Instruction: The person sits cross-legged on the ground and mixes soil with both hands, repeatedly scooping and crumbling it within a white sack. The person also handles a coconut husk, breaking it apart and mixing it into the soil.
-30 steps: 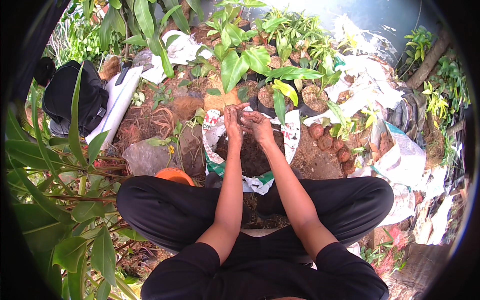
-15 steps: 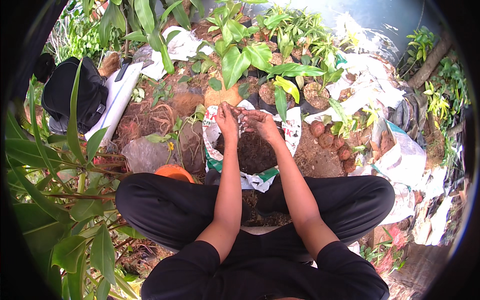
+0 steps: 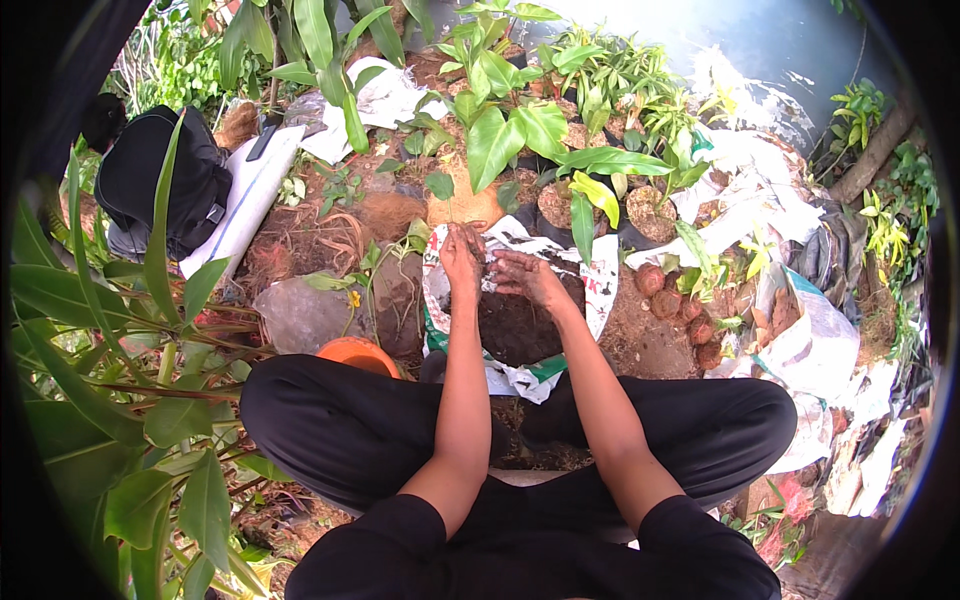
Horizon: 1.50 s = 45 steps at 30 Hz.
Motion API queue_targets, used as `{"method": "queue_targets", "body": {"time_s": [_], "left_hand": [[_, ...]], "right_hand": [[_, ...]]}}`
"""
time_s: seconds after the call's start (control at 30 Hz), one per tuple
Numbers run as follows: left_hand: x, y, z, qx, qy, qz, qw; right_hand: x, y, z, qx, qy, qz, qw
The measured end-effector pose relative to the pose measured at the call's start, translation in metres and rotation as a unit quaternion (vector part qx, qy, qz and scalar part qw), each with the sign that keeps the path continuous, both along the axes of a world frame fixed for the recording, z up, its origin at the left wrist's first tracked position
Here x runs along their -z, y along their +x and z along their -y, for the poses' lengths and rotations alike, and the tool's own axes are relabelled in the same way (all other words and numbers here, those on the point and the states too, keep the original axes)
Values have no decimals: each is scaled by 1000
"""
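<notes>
Left hand (image 3: 461, 262) pinches the thin stem of a seedling (image 3: 440, 185), whose leaf stands out beyond the fingertips, over the far left part of a white sack (image 3: 603, 285). Beside it, the right hand (image 3: 530, 277) is empty as far as can be told, its soil-smudged fingers loosely spread and pointing toward the left one. Beneath both, dark soil (image 3: 520, 332) fills the sack, which sits between the person's bent legs and a row of potted plants (image 3: 650, 212). An orange pot (image 3: 358, 353) is near the left knee; brown balls (image 3: 665, 303) lie right of the sack.
</notes>
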<state>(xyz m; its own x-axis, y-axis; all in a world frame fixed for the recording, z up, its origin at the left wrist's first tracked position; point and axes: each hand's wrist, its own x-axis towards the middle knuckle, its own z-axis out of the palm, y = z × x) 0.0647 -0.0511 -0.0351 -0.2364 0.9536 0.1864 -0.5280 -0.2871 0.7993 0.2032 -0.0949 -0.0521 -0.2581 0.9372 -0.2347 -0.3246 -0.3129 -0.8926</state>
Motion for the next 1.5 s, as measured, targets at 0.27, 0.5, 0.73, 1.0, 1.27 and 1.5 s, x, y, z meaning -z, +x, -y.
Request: {"method": "queue_targets", "body": {"time_s": [0.27, 0.5, 0.73, 1.0, 1.27, 1.5], "left_hand": [[-8, 3, 6, 22, -15, 8, 1000], [-9, 9, 5, 42, -5, 44, 998], [-11, 2, 2, 28, 8, 91, 995], [0, -12, 0, 52, -34, 88, 994], [6, -10, 0, 23, -71, 11, 997], [4, -8, 1, 26, -92, 8, 995]], "right_hand": [[-9, -23, 3, 15, 91, 41, 995], [6, -27, 1, 58, 164, 140, 975], [16, 2, -1, 22, 113, 236, 965], [21, 36, 0, 5, 97, 319, 943], [23, 53, -8, -65, 95, 558, 822], [-16, 56, -72, 203, 147, 567, 785]]}}
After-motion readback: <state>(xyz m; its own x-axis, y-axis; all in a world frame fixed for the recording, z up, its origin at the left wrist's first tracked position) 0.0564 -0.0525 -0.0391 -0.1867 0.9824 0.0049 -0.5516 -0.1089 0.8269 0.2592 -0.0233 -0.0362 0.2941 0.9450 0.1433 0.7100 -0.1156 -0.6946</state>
